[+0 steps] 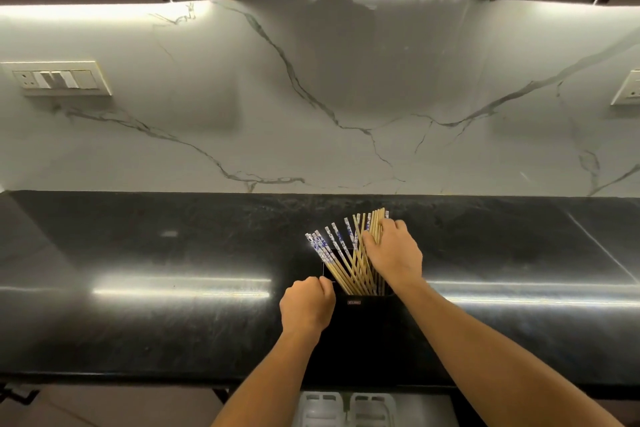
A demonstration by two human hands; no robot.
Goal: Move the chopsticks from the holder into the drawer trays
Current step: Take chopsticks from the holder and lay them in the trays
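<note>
On the black counter [173, 322] I see the dark holder [367, 322], steadied by my left hand [306, 305] curled at its rim so it won't tip. My right hand [393, 250] closes around some chopsticks [341, 262] fanned inside, ready to lift toward the white trays [346, 407] below.

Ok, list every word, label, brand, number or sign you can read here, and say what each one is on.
No text here can be read.
Small red label on the front of the black holder, just below its rim: too small and blurred to read.
Chopsticks: blue and white pattern on some tops, no lettering.
Switch panels on the wall: no legible markings.
</note>
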